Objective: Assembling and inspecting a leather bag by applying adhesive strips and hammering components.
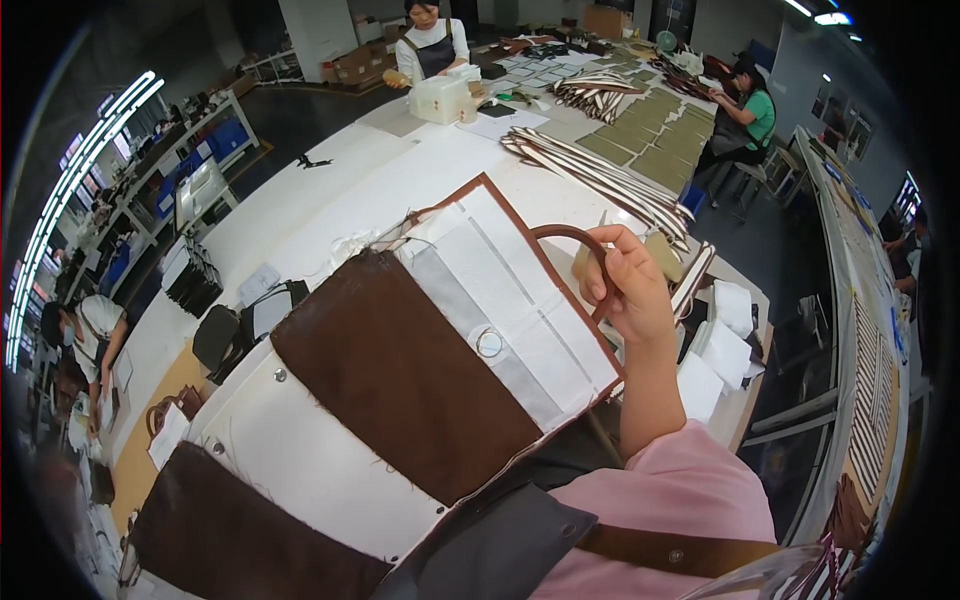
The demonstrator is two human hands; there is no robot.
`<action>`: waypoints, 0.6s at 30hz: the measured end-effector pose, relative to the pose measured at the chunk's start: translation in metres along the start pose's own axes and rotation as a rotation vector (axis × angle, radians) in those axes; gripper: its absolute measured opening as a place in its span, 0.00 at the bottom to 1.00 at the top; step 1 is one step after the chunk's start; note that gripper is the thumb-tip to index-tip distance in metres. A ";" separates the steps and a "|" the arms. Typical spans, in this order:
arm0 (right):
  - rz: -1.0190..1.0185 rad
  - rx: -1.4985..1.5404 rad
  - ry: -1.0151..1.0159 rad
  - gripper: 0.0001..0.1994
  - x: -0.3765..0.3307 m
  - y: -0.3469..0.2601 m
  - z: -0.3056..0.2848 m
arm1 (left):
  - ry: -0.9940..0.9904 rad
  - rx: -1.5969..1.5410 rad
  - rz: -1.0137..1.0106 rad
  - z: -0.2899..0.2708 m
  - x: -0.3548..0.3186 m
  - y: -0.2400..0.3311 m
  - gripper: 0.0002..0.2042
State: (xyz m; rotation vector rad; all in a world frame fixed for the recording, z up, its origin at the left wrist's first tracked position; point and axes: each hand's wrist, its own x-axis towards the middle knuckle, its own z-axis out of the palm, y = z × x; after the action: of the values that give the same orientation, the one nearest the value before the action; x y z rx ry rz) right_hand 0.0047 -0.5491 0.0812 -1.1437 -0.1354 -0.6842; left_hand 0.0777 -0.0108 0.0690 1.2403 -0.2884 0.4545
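An unfinished handbag panel piece (pixel 400 375), brown fabric and white backing with brown edging, lies spread out at a tilt across the front of my body. Frayed threads hang along its edges, and a round metal snap (pixel 489 343) sits in the white upper part. My right hand (pixel 628 280), at the end of a pink sleeve, is closed around the brown curved handle (pixel 566 232) at the panel's far right edge. The near left end of the piece runs out of the picture at the bottom. My left hand does not show.
The white worktable (pixel 330 180) carries striped strips (pixel 600 175), olive pieces (pixel 645 130) and a white plastic box (pixel 445 98). White pads (pixel 725 350) lie at right; a dark pouch (pixel 222 340) stands at left. Several people work around.
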 end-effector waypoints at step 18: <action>0.230 0.188 -0.316 0.26 -0.021 0.030 0.043 | 0.368 -0.540 -0.255 -0.029 -0.046 -0.031 0.13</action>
State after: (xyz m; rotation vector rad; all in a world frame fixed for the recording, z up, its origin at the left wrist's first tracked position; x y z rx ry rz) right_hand 0.0151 -0.4952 0.0667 -1.0589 -0.3235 -0.2771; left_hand 0.0516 0.0013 0.0133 0.6371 0.0646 0.3439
